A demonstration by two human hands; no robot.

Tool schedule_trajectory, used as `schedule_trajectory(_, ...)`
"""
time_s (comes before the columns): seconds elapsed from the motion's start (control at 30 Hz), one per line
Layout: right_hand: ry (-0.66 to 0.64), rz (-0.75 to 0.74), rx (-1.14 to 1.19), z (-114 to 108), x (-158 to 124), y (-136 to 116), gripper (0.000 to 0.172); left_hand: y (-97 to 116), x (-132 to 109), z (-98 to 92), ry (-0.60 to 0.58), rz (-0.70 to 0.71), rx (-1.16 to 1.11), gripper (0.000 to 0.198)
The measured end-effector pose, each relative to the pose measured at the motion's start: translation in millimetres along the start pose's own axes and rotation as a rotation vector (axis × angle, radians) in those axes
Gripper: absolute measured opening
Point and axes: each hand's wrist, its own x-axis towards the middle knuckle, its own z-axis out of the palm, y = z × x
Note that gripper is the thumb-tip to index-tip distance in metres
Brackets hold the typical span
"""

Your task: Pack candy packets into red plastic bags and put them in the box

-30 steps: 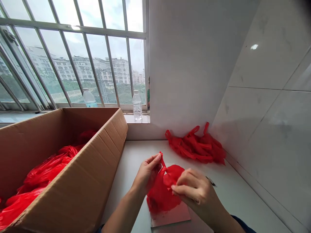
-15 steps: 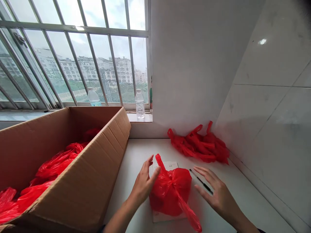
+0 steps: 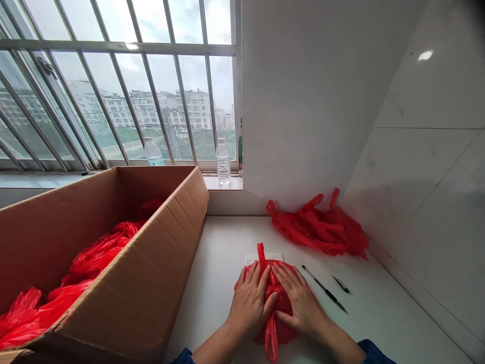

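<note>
A tied red plastic bag (image 3: pixel 272 331) rests on the white table, its knot and handles running up the middle between my hands. My left hand (image 3: pixel 252 298) lies on the bag's left side with fingers stretched out. On the right side my right hand (image 3: pixel 299 298) presses down in the same way, fingers spread. A sheet of paper with writing (image 3: pixel 273 256) shows from under the bag's far edge. To the right of my right hand lie a black pen (image 3: pixel 325 289) and its cap (image 3: pixel 341 284), apart from each other.
A large cardboard box (image 3: pixel 147 273) holding red bags (image 3: pixel 94 258) takes up the left. More red bags (image 3: pixel 322 225) lie at the back by the wall. A clear bottle (image 3: pixel 223 163) and another bottle (image 3: pixel 153 152) stand by the barred window.
Both hands have moved inward from either side and now rest on the bag. The bag's near handle has swung left to point toward me. The pen cap has come into view.
</note>
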Motion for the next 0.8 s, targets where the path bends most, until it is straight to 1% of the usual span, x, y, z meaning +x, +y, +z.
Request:
schedule_trajectory(0.13, -0.017, 0.009, 0.001, 3.3, -0.2, -2.0, 0.088, -0.2, -2.5, 6.7, 0.006, 0.019, 0.031, 0.061)
schedule_trajectory(0.27, -0.006, 0.01, -0.01, 7.5, 0.3, -3.5, 0.087, -2.2, -3.2, 12.8, 0.02, 0.031, 0.04, 0.061)
schedule_trajectory(0.33, 0.001, 0.013, -0.014, 8.9, 0.4, -3.8, 0.088, -2.3, -2.8, 14.7, 0.008, 0.013, 0.024, 0.061)
schedule_trajectory(0.43, -0.002, 0.02, -0.018, 9.2, 0.2, -4.3, 0.086, 1.6, -1.1, 12.9, -0.014, -0.044, -0.028, 0.058)
schedule_trajectory(0.5, -0.014, 0.03, -0.023, 9.2, -0.3, -5.5, 0.084, 7.2, -0.8, 6.1, -0.045, -0.077, -0.069, 0.054)
schedule_trajectory(0.57, -0.001, 0.034, -0.033, 9.9, -1.3, -8.3, 0.083, 14.0, -4.0, -7.3, -0.096, -0.094, -0.117, 0.054)
schedule_trajectory(0.63, 0.052, -0.015, -0.045, 11.4, -2.5, -12.7, 0.084, 19.9, -13.7, -28.1, -0.119, -0.062, -0.166, 0.058)
schedule_trajectory(0.67, 0.088, -0.054, -0.047, 12.1, -3.1, -15.2, 0.083, 21.6, -21.9, -41.1, -0.112, -0.013, -0.192, 0.06)
schedule_trajectory(0.7, 0.121, -0.095, -0.045, 12.7, -3.7, -17.8, 0.083, 22.0, -32.4, -55.7, -0.097, 0.067, -0.216, 0.058)
schedule_trajectory(0.77, 0.162, -0.146, -0.025, 12.5, -5.0, -22.2, 0.085, 18.3, -61.0, -88.8, -0.098, 0.252, -0.295, 0.043)
schedule_trajectory(0.8, 0.176, -0.149, -0.011, 11.5, -5.8, -23.5, 0.085, 14.1, -78.7, -106.8, -0.11, 0.318, -0.347, 0.042)
